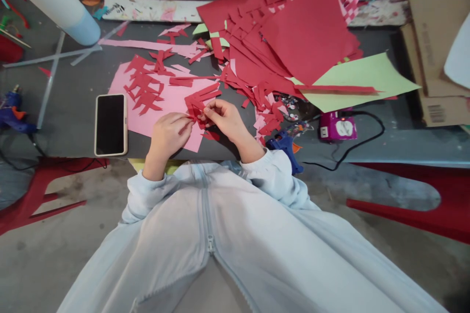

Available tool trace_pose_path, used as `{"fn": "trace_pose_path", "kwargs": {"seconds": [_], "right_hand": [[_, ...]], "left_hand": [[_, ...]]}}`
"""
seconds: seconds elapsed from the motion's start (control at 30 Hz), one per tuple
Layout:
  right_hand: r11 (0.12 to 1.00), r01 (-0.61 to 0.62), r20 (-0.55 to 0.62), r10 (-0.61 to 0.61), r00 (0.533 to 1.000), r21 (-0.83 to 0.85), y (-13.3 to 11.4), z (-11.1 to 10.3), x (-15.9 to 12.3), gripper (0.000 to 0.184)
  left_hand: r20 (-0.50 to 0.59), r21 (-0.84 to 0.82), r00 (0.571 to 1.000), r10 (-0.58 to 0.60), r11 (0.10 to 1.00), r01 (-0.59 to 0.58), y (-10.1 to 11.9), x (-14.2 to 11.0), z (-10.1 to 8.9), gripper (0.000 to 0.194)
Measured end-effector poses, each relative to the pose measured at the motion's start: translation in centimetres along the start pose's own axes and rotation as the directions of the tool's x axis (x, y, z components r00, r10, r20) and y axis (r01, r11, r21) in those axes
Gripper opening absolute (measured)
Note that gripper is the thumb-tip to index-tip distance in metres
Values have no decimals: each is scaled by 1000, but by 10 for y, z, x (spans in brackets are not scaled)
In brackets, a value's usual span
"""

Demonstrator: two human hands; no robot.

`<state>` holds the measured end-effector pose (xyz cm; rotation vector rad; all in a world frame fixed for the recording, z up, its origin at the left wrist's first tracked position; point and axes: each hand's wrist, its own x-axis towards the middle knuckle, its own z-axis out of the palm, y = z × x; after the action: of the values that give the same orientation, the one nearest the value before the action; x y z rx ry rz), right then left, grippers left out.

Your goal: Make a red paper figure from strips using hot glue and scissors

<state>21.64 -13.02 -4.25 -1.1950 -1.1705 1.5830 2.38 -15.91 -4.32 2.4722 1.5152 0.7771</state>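
Note:
Both hands meet over a pink paper sheet (141,124) at the table's front. My left hand (169,133) is closed, thumb and fingers pinching a small red paper piece (194,118). Opposite it, my right hand (224,120) pinches at the same red piece, its fingertips partly hiding it. Just beyond the fingers lie red paper strips (203,94), some folded or overlapping. Further left on the pink sheet is a cluster of cut red paper pieces (145,85) with pointed ends.
A phone (110,124) lies left of the pink sheet. Blue glue guns (284,149) (16,117) rest at both sides. Red sheets (308,24) are heaped at the back over green paper (367,78). A purple box (338,126) with a black cord sits right; a bottle (55,2) stands back left.

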Motion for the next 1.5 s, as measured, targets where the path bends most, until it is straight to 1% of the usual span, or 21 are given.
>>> {"fn": "trace_pose_path", "kwargs": {"seconds": [0.1,0.2,0.3,0.4,0.47,0.5,0.57,0.67,0.77,0.83,0.9,0.97,1.07,1.2,1.27,1.37,1.5], "right_hand": [[999,-1,-18,2,1000,38,-1,0,0,37],[999,-3,-41,4,999,32,-4,-1,-2,38],[999,18,-68,-20,997,-30,-10,-8,-4,36],[988,47,-55,-56,997,-145,-18,-21,-8,27],[963,26,2,-26,1000,-269,-24,-30,-12,20],[938,24,57,-5,998,-347,-27,-34,-13,19],[861,71,191,31,981,-504,-32,-39,-16,18],[774,133,325,98,941,-619,-38,-38,-17,15],[724,150,395,181,900,-673,-43,-33,-15,12],[702,153,422,226,878,-695,-45,-29,-12,13],[684,152,428,254,867,-714,-48,-25,-9,13],[655,147,416,276,866,-741,-52,-22,-5,13],[587,159,397,302,867,-794,-57,-18,1,13],[510,207,420,347,839,-835,-61,-13,9,14],[496,221,428,356,831,-840,-61,-12,13,14],[492,222,426,354,833,-842,-59,-12,16,13],[489,231,434,356,827,-841,-58,-15,19,12]], "left_hand": [[-23,-69,998,-54,996,53,0,1,-1,24],[-45,-123,994,-103,988,97,0,2,-2,25],[-68,-158,987,-149,978,137,-1,2,-2,23],[-78,-184,981,-179,969,162,-2,2,0,22],[-76,-199,980,-186,966,168,-3,2,1,22],[-71,-204,980,-188,964,171,-3,2,2,22],[-62,-213,980,-190,962,173,-3,3,2,22],[-41,-222,983,-180,961,167,-4,3,1,23],[-31,-225,988,-153,964,142,-6,3,1,24],[-21,-229,992,-121,967,113,-7,3,0,25],[4,-239,996,-90,967,89,-8,3,-2,27],[37,-246,997,-71,966,78,-8,3,-4,29],[78,-243,996,-49,968,67,-9,4,-7,27],[119,-255,993,2,967,28,-10,4,-10,25],[144,-258,989,20,966,18,-11,4,-10,28],[171,-247,985,28,969,15,-12,4,-11,36],[163,-252,986,32,968,10,-11,3,-11,38]]}}
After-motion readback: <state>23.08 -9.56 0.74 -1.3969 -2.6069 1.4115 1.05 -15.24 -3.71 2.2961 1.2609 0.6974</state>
